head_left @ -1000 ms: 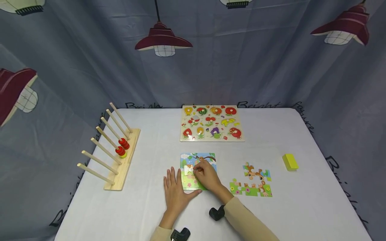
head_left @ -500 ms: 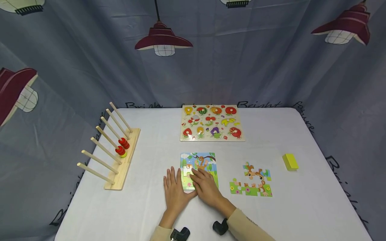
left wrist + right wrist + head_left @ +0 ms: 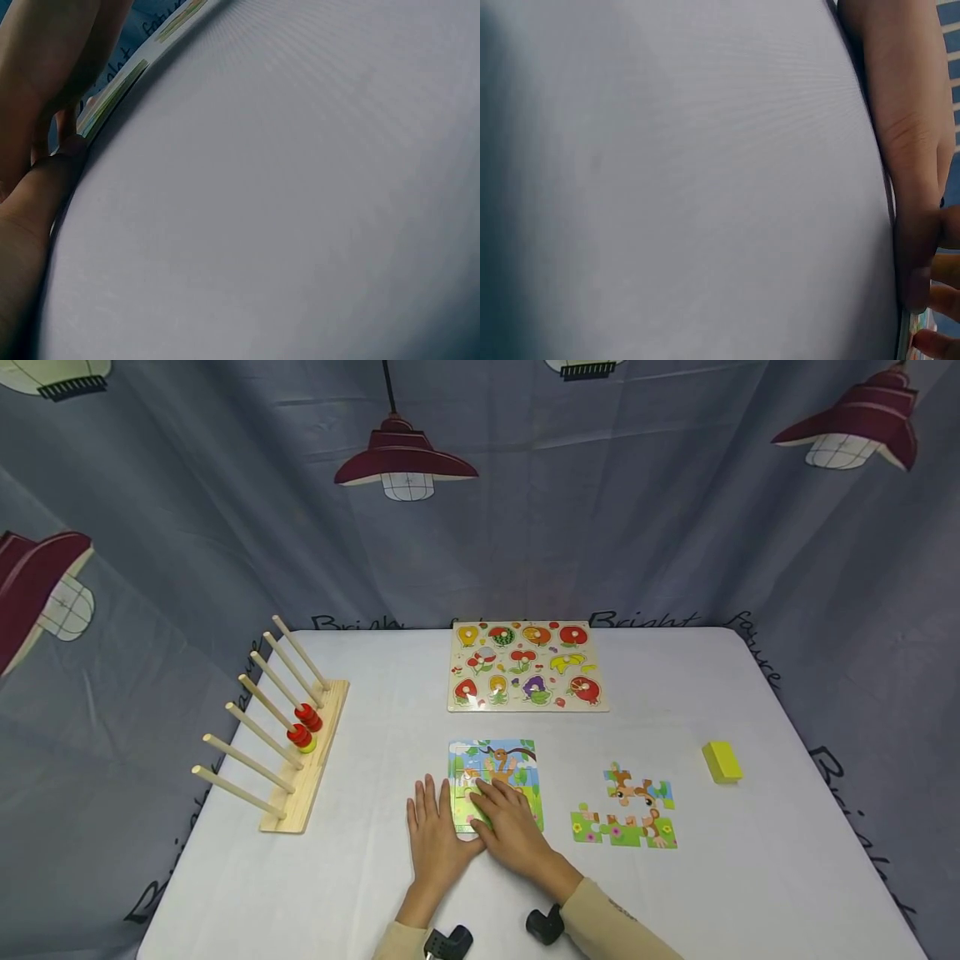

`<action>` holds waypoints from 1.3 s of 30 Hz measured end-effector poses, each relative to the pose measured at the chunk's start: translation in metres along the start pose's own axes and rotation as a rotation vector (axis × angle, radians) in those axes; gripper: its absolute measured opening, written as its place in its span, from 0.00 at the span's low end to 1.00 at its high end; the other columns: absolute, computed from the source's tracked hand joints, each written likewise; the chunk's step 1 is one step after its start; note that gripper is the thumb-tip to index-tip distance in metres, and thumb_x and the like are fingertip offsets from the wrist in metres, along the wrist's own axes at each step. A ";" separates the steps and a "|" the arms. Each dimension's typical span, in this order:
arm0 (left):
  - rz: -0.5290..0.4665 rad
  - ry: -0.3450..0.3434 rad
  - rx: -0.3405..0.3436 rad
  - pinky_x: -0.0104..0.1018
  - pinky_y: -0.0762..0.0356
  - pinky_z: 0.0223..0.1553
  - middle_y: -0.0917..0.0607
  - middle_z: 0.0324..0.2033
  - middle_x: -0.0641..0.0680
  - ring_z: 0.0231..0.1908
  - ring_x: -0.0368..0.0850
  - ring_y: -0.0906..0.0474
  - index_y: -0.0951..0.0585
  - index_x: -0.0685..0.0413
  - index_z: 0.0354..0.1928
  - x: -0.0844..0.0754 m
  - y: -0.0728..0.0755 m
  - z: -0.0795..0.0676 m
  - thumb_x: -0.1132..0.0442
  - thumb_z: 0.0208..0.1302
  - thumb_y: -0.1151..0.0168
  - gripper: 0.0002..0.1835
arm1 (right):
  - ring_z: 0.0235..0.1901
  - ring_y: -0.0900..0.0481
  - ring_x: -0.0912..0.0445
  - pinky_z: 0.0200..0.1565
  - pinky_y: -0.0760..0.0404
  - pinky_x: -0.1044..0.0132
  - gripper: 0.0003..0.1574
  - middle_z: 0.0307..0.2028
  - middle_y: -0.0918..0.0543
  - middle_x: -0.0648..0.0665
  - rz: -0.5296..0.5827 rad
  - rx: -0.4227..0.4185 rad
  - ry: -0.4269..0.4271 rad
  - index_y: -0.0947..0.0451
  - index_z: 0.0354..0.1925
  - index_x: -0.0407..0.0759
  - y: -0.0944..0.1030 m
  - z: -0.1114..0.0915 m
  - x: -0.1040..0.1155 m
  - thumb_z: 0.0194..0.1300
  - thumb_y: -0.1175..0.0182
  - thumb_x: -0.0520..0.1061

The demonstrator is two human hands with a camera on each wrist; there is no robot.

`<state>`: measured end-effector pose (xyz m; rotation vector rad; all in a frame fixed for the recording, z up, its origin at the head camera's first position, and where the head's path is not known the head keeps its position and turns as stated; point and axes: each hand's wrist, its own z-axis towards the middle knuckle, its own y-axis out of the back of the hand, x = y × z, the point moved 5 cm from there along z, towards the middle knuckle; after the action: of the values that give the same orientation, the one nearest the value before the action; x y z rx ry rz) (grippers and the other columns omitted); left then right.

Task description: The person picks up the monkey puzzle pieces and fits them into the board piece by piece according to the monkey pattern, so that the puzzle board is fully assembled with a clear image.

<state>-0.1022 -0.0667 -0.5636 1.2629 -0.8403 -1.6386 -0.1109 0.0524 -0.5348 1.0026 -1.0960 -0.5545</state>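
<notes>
A square jigsaw puzzle (image 3: 517, 750) with an animal picture lies mid-table in the head view. My left hand (image 3: 435, 847) lies flat along its left side, fingers straight and spread, thumb by the near edge. Across the puzzle's lower part my right hand (image 3: 517, 835) rests with its fingertips on the pieces, hiding some of them. The thumb of my right hand (image 3: 911, 165) touches the board's edge in the right wrist view. Only a sliver of the puzzle board (image 3: 112, 97) appears in the left wrist view. Several loose jigsaw pieces (image 3: 624, 837) lie to the right.
Behind the puzzle lies a wooden fruit puzzle board (image 3: 525, 697). On the left stands a wooden peg rack (image 3: 303, 802) with red and yellow beads (image 3: 300, 735) on two pegs. A yellow block (image 3: 722, 763) sits at the right.
My right hand has shifted down and left from pinching at the puzzle's centre; its fingers now lie on the pieces. A pale gap there is no longer visible. The left hand has stayed put.
</notes>
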 end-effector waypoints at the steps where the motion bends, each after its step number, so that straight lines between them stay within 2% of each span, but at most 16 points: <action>1: 0.002 -0.001 -0.005 0.57 0.54 0.64 0.42 0.66 0.67 0.68 0.62 0.51 0.37 0.61 0.64 0.000 0.000 0.000 0.31 0.33 0.34 0.58 | 0.64 0.39 0.44 0.59 0.40 0.41 0.27 0.63 0.32 0.44 -0.009 0.002 0.002 0.28 0.57 0.44 0.000 0.000 0.001 0.62 0.46 0.53; 13: 0.009 0.010 0.024 0.56 0.57 0.66 0.43 0.66 0.67 0.69 0.61 0.54 0.39 0.61 0.65 0.001 -0.001 0.000 0.32 0.35 0.35 0.57 | 0.63 0.39 0.43 0.59 0.40 0.42 0.28 0.63 0.33 0.43 -0.024 0.011 -0.006 0.30 0.58 0.44 -0.001 0.000 0.003 0.63 0.47 0.54; 20: -0.009 -0.002 -0.013 0.57 0.55 0.64 0.42 0.66 0.67 0.68 0.63 0.51 0.37 0.62 0.64 0.000 0.000 0.000 0.28 0.32 0.35 0.59 | 0.62 0.36 0.47 0.60 0.40 0.44 0.28 0.62 0.31 0.46 0.113 -0.061 -0.016 0.31 0.59 0.45 0.001 -0.003 -0.005 0.62 0.45 0.52; 24: -0.022 0.001 -0.020 0.57 0.55 0.64 0.41 0.65 0.68 0.67 0.63 0.51 0.36 0.62 0.63 0.000 0.000 0.000 0.26 0.31 0.36 0.61 | 0.59 0.32 0.51 0.60 0.35 0.50 0.24 0.57 0.26 0.47 0.204 -0.092 -0.036 0.29 0.57 0.44 0.006 -0.005 -0.012 0.63 0.46 0.50; 28: -0.052 0.020 0.001 0.56 0.57 0.65 0.42 0.66 0.67 0.68 0.62 0.52 0.37 0.62 0.64 0.000 0.000 0.001 0.23 0.29 0.39 0.63 | 0.52 0.27 0.55 0.54 0.28 0.56 0.19 0.50 0.22 0.49 0.303 -0.118 -0.092 0.26 0.53 0.45 0.013 -0.007 -0.022 0.64 0.46 0.48; 33: -0.082 0.054 0.045 0.54 0.62 0.67 0.45 0.68 0.65 0.69 0.60 0.56 0.40 0.60 0.65 0.001 -0.001 0.001 0.22 0.29 0.40 0.64 | 0.41 0.23 0.59 0.44 0.24 0.62 0.14 0.40 0.19 0.53 0.417 -0.176 -0.197 0.22 0.47 0.46 0.024 -0.013 -0.043 0.64 0.46 0.47; 39: -0.097 0.065 0.066 0.54 0.64 0.67 0.47 0.68 0.65 0.70 0.59 0.58 0.41 0.60 0.66 0.001 -0.001 0.001 0.23 0.29 0.39 0.64 | 0.27 0.25 0.64 0.29 0.26 0.72 0.12 0.31 0.17 0.49 0.557 -0.270 -0.369 0.20 0.42 0.46 0.041 -0.026 -0.084 0.64 0.46 0.48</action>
<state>-0.1036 -0.0671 -0.5648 1.4146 -0.8106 -1.6481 -0.1241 0.1487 -0.5407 0.3342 -1.5117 -0.4204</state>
